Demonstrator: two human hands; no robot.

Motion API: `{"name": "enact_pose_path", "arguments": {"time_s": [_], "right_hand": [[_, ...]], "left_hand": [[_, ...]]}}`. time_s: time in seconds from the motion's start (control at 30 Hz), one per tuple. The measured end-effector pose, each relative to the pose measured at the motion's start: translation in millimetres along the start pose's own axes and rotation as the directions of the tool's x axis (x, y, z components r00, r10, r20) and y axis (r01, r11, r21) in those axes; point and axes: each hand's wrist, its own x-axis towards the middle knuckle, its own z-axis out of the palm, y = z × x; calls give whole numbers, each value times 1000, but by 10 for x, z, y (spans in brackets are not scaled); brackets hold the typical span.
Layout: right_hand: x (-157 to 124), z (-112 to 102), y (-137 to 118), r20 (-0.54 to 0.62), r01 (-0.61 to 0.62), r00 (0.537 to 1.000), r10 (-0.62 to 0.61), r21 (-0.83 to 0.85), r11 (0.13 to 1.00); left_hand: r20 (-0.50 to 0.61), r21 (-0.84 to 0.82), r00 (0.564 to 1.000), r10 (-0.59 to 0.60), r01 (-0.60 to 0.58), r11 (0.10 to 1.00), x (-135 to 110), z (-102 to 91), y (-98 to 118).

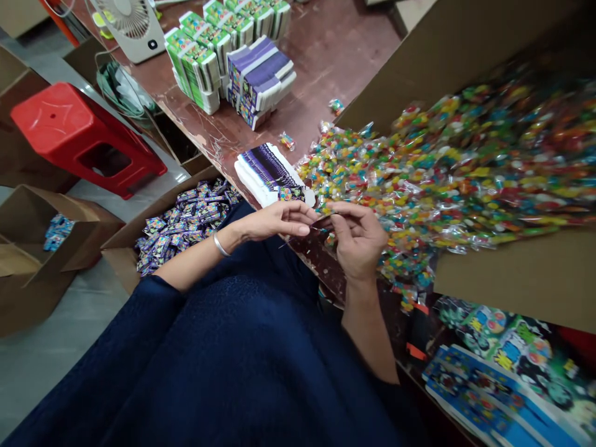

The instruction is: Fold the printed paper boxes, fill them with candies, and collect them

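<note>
1. Nearest to us is the dark blue cloth garment (246, 347) of the person; on the left wrist we see a smooth silver-coloured bangle (221, 244).
2. In front of the garment, we find the left hand (291, 220) with its fingers stretched forward; whether they grip something, we cannot tell.
3. Just beside it, the right hand (361, 242) has its thumb and forefinger pinched together on a small, thin, flat piece (325, 218). This piece is between the two hands, above the table edge, and it is too small for us to read.
4. To the right, near the edge, lie blue printed cards in a banded stack (484, 388).
5. To the left, below the table, we see a brown cardboard box (118, 254) with many small purple printed packets (186, 223).
6. Just beyond the hands, a stack of purple and white flat cards (267, 167) rests on the reddish-brown worn table (321, 68). At its right spreads a big heap of multicoloured sweets in clear wrappers (372, 174).
7. Farther away, we notice banded purple card bundles (263, 68), banded green card bundles (195, 53) and a white fan (133, 28).
</note>
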Motion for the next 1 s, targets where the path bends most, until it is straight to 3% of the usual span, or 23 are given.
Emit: {"name": "enact_pose_path", "arguments": {"time_s": [0.1, 0.2, 0.3, 0.43, 0.6, 0.73, 0.83, 1.0], "right_hand": [[-117, -28, 3, -9, 32, 999, -34, -158, 987], [-246, -39, 68, 144, 25, 990, 1, -175, 984], [-331, -51, 151, 239, -100, 964, 117, -85, 991], [-366, -52, 244, 334, -236, 918, 216, 18, 972], [-448, 92, 349, 25, -270, 963, 269, 126, 955], [-530, 232, 413, 70, -279, 960, 270, 232, 932], [-559, 314, 442, 84, -261, 965, 247, 296, 919], [-537, 414, 470, -40, -306, 948, 317, 169, 937]], "left_hand": [[-1, -144, 1000, -15, 15, 989, -9, 82, -131], [-20, -198, 999, -32, 27, 980, -17, 126, -243], [-18, -117, 999, -43, 40, 992, -41, 145, -314], [0, 121, 999, -34, 34, 992, -116, 186, -382], [-256, 248, 964, 67, -1, 969, -177, 288, -532], [-460, 249, 875, 153, -39, 968, -135, 374, -648], [-536, 225, 826, 173, -58, 973, -80, 419, -688], [-601, 202, 780, 176, -65, 977, -15, 456, -765]]}}
